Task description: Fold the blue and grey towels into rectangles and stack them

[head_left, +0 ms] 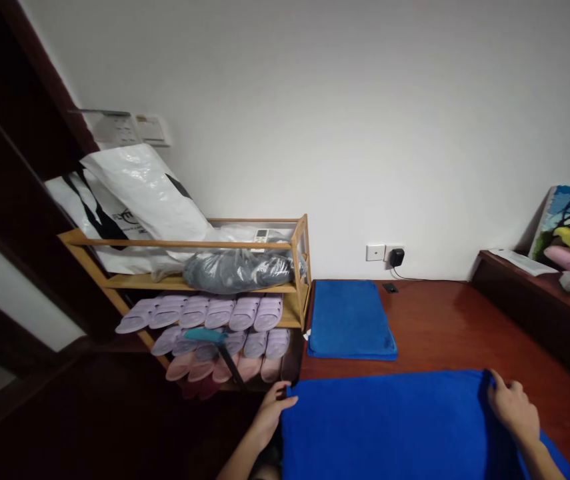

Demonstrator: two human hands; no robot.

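A large blue cloth (pixel 389 427), perhaps a towel, stretches between my two hands at the bottom of the head view. My left hand (pixel 271 413) grips its far left corner, thumb and fingers closed on the edge. At the far right corner, my right hand (pixel 513 405) is closed on the fabric with the fingers curled over. The lower part of the cloth runs out of view. Just beyond it, a folded blue cloth (pixel 349 320) lies flat on the reddish-brown wooden surface (pixel 445 327), near the wall.
On the left stands a wooden rack (pixel 301 267) with several purple slippers (pixel 195 311), pink slippers (pixel 219 369), white bags (pixel 149 193) and a plastic-wrapped dark bundle (pixel 239 270). A blue-topped handle (pixel 205 335) leans before it. A black plug (pixel 396 257) sits in the wall socket. A raised ledge (pixel 529 300) borders the right.
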